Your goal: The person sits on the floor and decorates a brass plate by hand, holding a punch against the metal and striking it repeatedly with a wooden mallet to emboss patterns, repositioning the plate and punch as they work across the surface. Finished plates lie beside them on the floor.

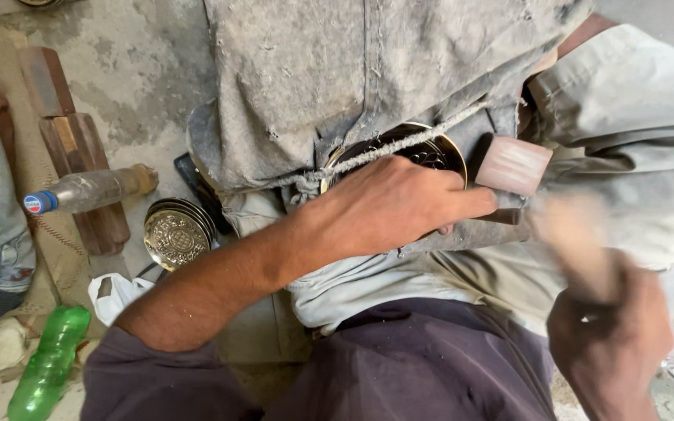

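On lap | left hand (388, 206) fingers flat on brass plate (431, 148) | right hand (610, 331) fingers gripping blurred mallet (575, 242)

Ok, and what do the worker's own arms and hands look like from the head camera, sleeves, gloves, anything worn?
Both hands are bare, no gloves, rings or watch visible. The left hand leads back along a bare forearm to a dark purplish-grey sleeve pushed up to about the elbow. The right hand is motion-blurred at the lower right; its wrist and any sleeve run out of the frame, so what it wears cannot be told.
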{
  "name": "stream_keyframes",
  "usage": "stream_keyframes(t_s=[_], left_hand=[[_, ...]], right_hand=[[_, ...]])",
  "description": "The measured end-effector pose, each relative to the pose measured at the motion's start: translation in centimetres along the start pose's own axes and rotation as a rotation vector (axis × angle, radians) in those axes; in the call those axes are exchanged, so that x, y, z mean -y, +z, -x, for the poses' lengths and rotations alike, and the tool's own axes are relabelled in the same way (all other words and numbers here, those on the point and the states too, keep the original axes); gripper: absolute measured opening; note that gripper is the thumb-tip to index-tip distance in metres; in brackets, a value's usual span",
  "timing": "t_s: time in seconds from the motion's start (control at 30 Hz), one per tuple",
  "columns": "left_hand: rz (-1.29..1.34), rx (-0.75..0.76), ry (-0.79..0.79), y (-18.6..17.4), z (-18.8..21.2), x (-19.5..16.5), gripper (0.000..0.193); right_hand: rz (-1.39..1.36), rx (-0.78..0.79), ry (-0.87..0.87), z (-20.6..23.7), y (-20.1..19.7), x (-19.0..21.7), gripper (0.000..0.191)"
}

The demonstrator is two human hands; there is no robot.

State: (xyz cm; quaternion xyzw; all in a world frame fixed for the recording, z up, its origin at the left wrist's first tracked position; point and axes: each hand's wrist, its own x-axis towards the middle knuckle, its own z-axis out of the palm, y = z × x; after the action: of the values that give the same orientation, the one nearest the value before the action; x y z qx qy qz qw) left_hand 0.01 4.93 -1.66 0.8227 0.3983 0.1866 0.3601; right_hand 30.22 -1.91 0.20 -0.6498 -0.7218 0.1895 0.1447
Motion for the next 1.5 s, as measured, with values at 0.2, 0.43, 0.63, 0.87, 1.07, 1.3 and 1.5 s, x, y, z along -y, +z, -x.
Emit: stream_keyframes(t_s=[0.2,0.43,0.63,0.87,1.07,1.3,1.5], left_hand=[[-0.003,0.027,0.037,-1.0,-0.7,-0.1,0.031],[-0.092,0.072,0.068,-0.7,-0.8,0.2,0.026],[-0.028,-0.025,0.036,-0.3,-0.2,0.5,0.033],[0.012,0.031,-0.005,-0.4,-0.2,0.5,0.031],[0.078,0.023,0.036,-0.1,-1.0,0.6,0.031],[-0.013,0.176,0.009,-0.2,-1.5,0.2,0.033],[0.011,0.016,0.001,0.0,-0.3,0.4,0.036]], right_hand=[[-0.483,0.017,0.25,1.5,0.2,-1.4,0.05],[-0.037,-0.12,-0.013,1.9,1.6,-1.6,0.043],[-0.109,-0.111,-0.031,1.1,2.7,-1.4,0.031],[0.149,0.035,-0.039,0.9,1.1,-2.0,0.038],[0.087,-0.008,0.131,1.0,-0.2,-2.2,0.039],[-0.107,-0.135,0.014,1.1,0.9,-0.4,0.041],[-0.326,-0.065,0.222,-1.2,1.0,1.7,0.043]])
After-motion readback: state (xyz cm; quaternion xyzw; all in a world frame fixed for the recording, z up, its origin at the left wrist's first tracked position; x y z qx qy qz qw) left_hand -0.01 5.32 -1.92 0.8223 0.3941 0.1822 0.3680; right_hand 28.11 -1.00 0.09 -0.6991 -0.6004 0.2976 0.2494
